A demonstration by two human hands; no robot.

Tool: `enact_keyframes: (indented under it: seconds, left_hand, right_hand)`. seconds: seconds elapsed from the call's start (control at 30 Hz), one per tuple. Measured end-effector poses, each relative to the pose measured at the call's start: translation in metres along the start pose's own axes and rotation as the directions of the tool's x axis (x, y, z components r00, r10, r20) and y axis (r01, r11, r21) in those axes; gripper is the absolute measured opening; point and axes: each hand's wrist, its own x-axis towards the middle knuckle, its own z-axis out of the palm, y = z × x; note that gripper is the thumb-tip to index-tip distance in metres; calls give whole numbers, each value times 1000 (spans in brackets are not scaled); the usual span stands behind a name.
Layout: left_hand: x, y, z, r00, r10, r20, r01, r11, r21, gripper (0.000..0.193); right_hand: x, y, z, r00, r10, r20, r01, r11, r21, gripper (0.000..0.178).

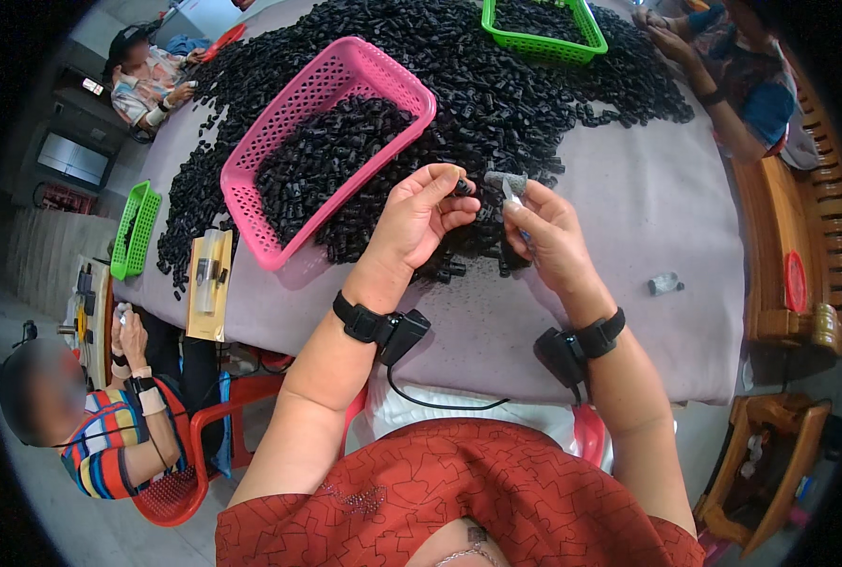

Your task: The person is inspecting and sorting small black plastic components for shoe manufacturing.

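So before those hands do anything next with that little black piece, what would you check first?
1. Left hand pinches a small black piece: ok.
2. Right hand holds a small grey piece: ok.
3. The two pieces lined up with each other: cannot tell.
4. Pink basket within reach, beside the left hand: ok.
5. Pile of black pieces close behind the hands: ok.

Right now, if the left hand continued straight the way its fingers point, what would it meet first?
Probably the right hand: the left hand, pinching a small black part, points right toward it, across a narrow gap above the black parts pile. Depth is unclear.
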Motion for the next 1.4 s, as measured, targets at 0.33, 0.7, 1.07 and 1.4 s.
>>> enact_keyframes:
  seconds: [0.33, 0.7, 1.07, 1.4]
  left_hand:
    - [3, 3, -4, 999, -24, 32, 24, 1000, -2, 29]
    - [5, 0, -6, 994, -102, 38, 103, 994, -43, 23]
    - [4, -3, -2, 995, -101, 27, 101, 995, -11, 21]
    - [3, -5, 1, 979, -162, 121, 167, 985, -38, 24]
  right_hand:
    - [0, 1, 2, 1000, 15, -1, -15, 1000, -16, 14]
    - [-2, -2, 0, 999, -26, 40, 27, 999, -18, 29]
    - [-7, -9, 6, 992, 25, 127, -17, 998, -63, 44]
    - [-7, -10, 7, 961, 60, 270, -58, 998, -15, 54]
